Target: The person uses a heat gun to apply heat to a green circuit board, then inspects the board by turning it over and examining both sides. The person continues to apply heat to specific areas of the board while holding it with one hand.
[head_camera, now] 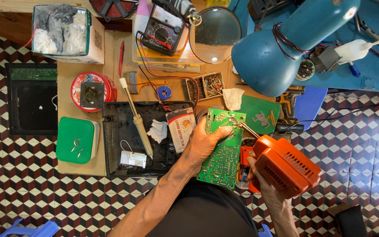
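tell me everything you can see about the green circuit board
The green circuit board is a long rectangle, held over the near edge of the workbench and tilted a little, its far end toward the lamp. The face that shows is the solder side, with pale traces and many small shiny joints. The left hand grips it from the left, thumb lying across its face. The thin metal tip of the orange soldering gun, held in the right hand, reaches its far end.

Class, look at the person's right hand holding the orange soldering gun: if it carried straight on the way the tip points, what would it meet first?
Probably the green circuit board: the right hand aims the orange soldering gun up-left, its tip already at the board's top edge, though contact is unclear.
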